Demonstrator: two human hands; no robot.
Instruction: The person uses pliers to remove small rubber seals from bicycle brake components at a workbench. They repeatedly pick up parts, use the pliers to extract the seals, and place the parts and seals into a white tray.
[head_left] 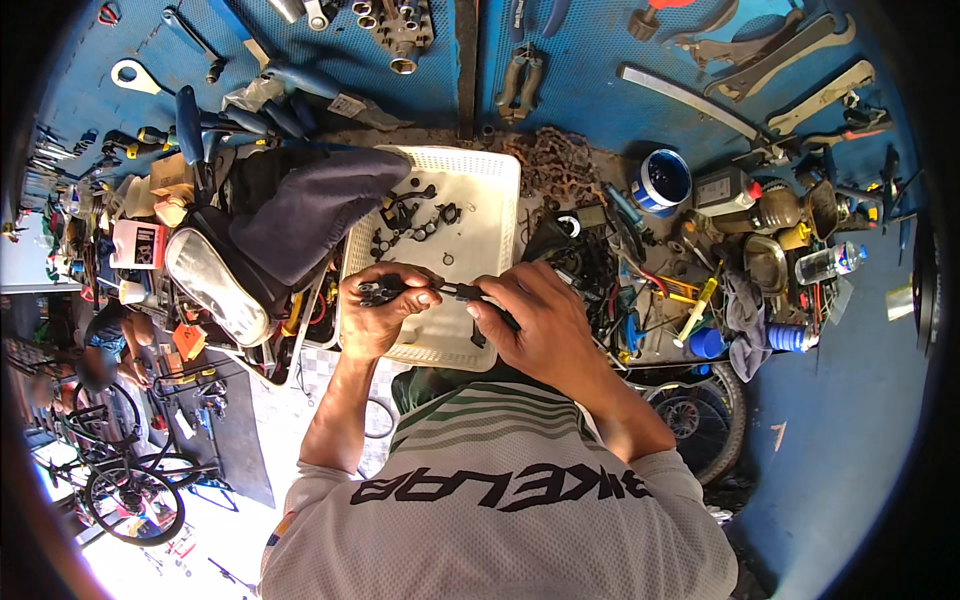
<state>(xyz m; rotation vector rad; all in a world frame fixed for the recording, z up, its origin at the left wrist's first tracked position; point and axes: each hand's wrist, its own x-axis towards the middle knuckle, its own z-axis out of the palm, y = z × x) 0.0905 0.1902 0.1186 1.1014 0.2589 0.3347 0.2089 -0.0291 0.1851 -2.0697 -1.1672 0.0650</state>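
Observation:
Over a cream plastic basket (437, 352), my left hand (368, 328) is closed around a small black bike part (378, 291), whose exact kind I cannot make out. My right hand (545, 318) grips a slim dark-handled tool (490, 299), and its tip points left and meets the part near my left thumb. Several small black parts (405, 215) and a small ring (448, 259) lie on the basket's floor beyond my hands. Another small dark piece (478, 335) rests near its right side, below my right thumb.
A dark cloth (310, 215) overlaps the basket's left rim. Rusty chains (560, 170), a blue tub (662, 182) and a cluttered pile of tools crowd the bench to the right. Tools hang on the blue wall panel (590, 75). Far left, a person (125, 335) sits near bicycles (135, 500).

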